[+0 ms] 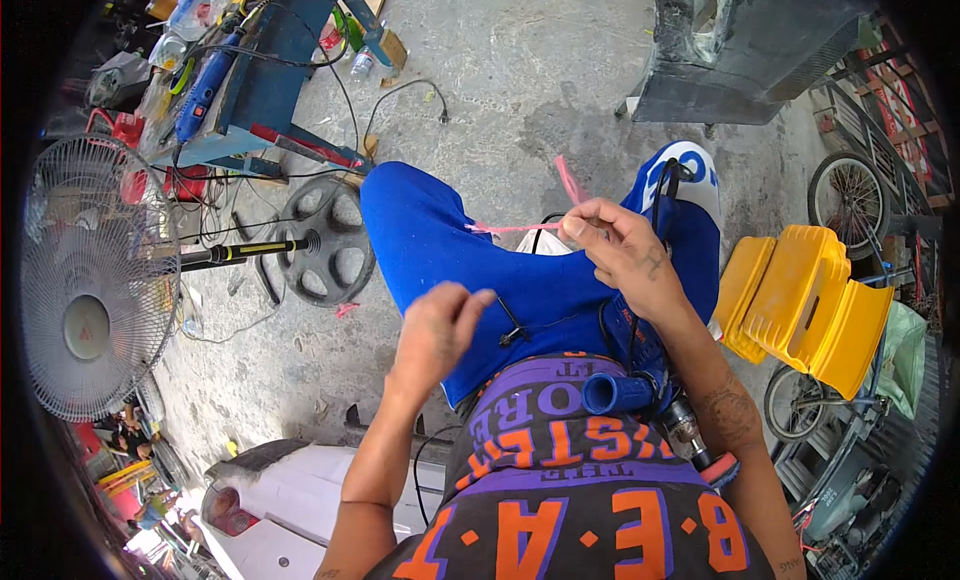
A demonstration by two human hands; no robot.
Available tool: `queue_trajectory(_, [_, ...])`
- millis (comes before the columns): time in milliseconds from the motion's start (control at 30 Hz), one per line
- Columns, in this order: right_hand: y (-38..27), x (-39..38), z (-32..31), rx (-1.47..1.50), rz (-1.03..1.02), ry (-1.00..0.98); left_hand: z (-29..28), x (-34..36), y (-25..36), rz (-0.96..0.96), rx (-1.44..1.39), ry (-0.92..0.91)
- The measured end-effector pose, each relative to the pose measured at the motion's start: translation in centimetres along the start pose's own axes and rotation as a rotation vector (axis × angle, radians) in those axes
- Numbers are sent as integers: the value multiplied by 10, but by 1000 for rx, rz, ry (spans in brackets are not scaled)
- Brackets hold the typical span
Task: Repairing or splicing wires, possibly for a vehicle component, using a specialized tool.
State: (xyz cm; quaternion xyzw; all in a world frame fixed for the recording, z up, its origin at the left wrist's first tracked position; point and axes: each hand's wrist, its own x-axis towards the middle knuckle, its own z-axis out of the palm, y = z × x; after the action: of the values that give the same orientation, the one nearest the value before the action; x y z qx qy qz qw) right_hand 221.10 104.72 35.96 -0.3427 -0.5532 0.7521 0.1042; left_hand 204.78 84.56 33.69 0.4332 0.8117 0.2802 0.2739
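My right hand (620,245) pinches a thin pink plastic string (515,227) stretched across my blue-trousered lap, with a pink strip (568,180) sticking up above it. My left hand (440,330) is lower left, away from the string, slightly blurred; its fingers curl out of clear sight. Just right of it, a small black key-like tool (512,335) lies on my lap. By my right thigh is a blue power tool (620,393) with a cylindrical handle and a metal chuck, partly behind my right arm.
A standing fan (90,330) is at left, below a cluttered blue workbench (240,100) with cables. A spoked black wheel cover (325,235) lies on the concrete floor. A dark panel (720,55) stands ahead; yellow plastic pieces (800,300) and bicycles are at right. A white panel (260,520) lies lower left.
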Motion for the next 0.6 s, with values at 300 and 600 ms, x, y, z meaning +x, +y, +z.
queue_trajectory(300, [0,-1,4,-90,-8,46,49,-17,-4,137,228,39])
queue_trajectory(600, [4,-2,10,-248,-34,-15,22,38,30,-27,-995,95])
